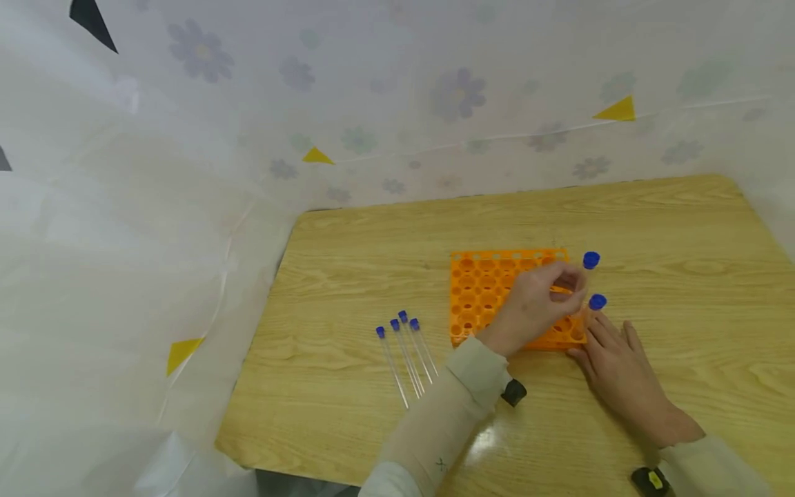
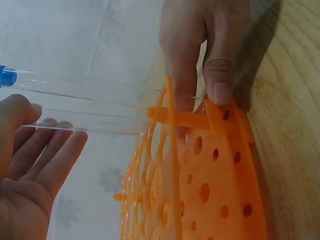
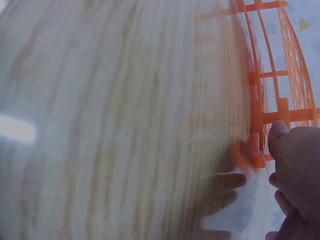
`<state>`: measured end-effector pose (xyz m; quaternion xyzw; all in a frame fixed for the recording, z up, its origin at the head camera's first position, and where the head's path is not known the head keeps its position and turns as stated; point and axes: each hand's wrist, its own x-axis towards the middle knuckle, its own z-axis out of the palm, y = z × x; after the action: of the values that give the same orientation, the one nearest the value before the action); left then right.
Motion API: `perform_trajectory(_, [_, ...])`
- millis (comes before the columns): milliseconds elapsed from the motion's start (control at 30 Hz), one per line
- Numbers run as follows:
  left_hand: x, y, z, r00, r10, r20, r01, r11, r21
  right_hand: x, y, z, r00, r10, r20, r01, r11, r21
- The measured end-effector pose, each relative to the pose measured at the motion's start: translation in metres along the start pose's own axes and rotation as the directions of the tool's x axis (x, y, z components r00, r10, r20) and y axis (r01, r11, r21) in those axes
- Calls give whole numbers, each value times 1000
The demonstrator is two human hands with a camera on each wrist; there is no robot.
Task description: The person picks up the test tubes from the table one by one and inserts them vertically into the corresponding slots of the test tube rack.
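My left hand (image 1: 537,300) pinches a clear blue-capped test tube (image 2: 95,122) between thumb and fingers. The tube's rounded end is right at the top plate of the orange test tube rack (image 1: 553,343), near its right end. Another capped tube (image 2: 95,92) stands in a hole at the rack's front right corner, beside the held one; its blue cap (image 1: 597,302) shows in the head view. My right hand (image 1: 624,376) holds that corner of the rack, the thumb (image 3: 278,131) against its side, other fingers partly hidden.
Several blue-capped test tubes (image 1: 397,359) lie side by side on the wooden table (image 1: 348,262), left of the rack, their lower ends partly behind the left forearm. A pale flowered sheet (image 1: 385,90) hangs behind the table.
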<state>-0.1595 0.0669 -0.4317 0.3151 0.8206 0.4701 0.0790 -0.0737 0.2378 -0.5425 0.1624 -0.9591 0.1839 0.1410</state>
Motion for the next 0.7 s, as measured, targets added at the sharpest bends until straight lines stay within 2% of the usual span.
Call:
perform_trajectory(133, [-1,-4,3,1000,28,-1,-28,999,46,0,0,0,1000,-1,-7,1,1000,-4])
perform_trajectory(267, [0,-7,7,999,31,7,-32,993,113,-1,-1,1,1000,6,-20,-6,1000,-1])
perform_trajectory(467, [1,-11,13,1000,18,18,-22,967,253,-2,-1,2,999,5,-34,-4,1000,3])
perform_trajectory(700, [2,-13,15,999,37,26,-44,939,341,-1,-1,2,1000,9,-25,-9,1000,6])
